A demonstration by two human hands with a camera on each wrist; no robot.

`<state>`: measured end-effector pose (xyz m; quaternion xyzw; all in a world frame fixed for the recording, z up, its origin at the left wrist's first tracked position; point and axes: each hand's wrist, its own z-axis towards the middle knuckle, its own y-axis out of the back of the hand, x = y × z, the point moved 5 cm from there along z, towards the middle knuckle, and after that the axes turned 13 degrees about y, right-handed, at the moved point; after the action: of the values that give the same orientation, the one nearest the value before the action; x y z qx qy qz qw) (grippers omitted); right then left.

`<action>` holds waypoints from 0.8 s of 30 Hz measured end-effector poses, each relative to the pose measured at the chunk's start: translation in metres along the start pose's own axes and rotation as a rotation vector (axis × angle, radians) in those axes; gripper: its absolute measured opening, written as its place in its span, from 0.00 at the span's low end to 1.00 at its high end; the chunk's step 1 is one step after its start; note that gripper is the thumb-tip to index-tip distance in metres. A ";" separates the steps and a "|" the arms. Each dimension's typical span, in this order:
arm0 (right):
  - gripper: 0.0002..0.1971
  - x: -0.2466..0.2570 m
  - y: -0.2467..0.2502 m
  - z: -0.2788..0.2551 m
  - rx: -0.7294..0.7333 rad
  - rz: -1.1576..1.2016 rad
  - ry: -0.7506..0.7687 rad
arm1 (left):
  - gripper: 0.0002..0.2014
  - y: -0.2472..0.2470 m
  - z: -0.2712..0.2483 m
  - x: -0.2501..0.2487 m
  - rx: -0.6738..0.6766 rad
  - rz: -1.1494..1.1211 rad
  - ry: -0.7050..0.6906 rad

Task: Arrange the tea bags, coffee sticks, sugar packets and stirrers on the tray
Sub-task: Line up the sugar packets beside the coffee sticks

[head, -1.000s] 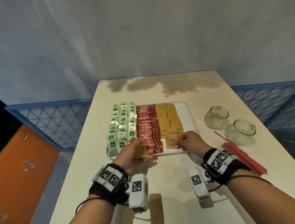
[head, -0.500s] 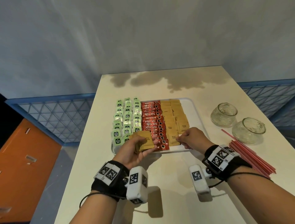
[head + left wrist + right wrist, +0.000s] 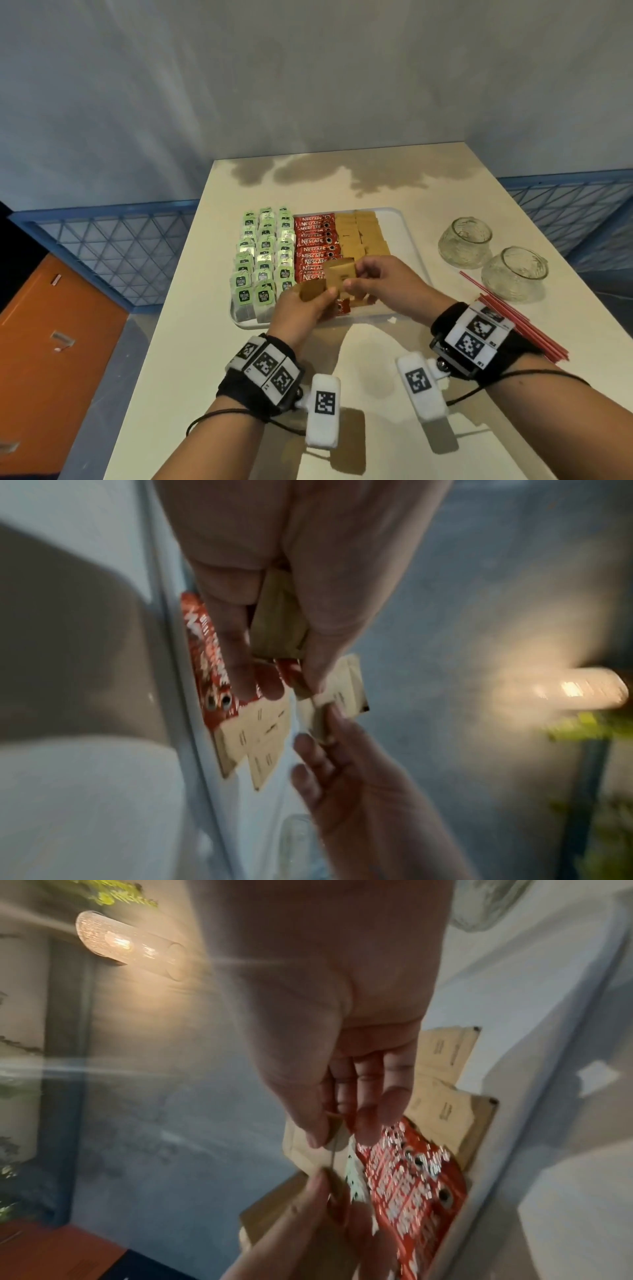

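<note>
One white tray [image 3: 409, 236] holds three columns of green tea bags [image 3: 265, 260], one column of red coffee sticks [image 3: 313, 246] and two columns of brown sugar packets [image 3: 359, 236], while to its right stand two glass jars [image 3: 466, 241] and one bundle of red stirrers [image 3: 513, 318], individual pieces too many and overlapped to count.

Both hands, left hand [image 3: 301, 305] and right hand [image 3: 387, 281], pinch brown sugar packets [image 3: 340, 275] above the tray [image 3: 409, 240] (2 glass jars [image 3: 466, 241] beside).

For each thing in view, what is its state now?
Left hand: holds a stack of sugar packets.
Right hand: pinches one sugar packet.
Tray: part filled.
Tea bags: in rows on tray.
Coffee sticks: in a column.
Stirrers: on table.
Glass bowls: empty.
</note>
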<state>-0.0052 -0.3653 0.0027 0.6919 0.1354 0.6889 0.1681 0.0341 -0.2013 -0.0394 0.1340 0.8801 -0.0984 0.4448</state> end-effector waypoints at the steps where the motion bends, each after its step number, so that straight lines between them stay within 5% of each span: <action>1: 0.07 0.002 0.010 0.001 -0.010 -0.028 0.008 | 0.06 0.003 -0.002 -0.007 -0.073 0.109 -0.083; 5: 0.05 0.008 0.040 0.003 0.024 -0.365 0.039 | 0.09 0.002 -0.018 -0.042 -0.253 0.481 -0.492; 8: 0.05 0.014 0.037 0.003 0.098 -0.468 0.058 | 0.16 -0.022 -0.023 -0.052 -0.177 0.780 -0.617; 11: 0.05 0.018 0.035 0.002 0.096 -0.423 0.087 | 0.14 -0.039 -0.018 -0.047 -0.109 0.895 -0.567; 16: 0.06 0.008 0.046 0.000 -0.060 -0.095 0.066 | 0.11 -0.038 -0.009 -0.032 -0.040 0.350 -0.284; 19: 0.08 -0.005 0.049 0.001 -0.104 0.027 0.020 | 0.11 -0.043 -0.005 -0.026 -0.026 0.250 -0.149; 24: 0.06 -0.046 0.067 0.006 -0.139 -0.208 -0.116 | 0.04 -0.056 0.004 -0.006 0.102 0.368 0.037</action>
<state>-0.0025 -0.4454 -0.0115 0.6995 0.1484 0.6344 0.2937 0.0220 -0.2563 -0.0339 0.3170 0.8426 -0.0573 0.4316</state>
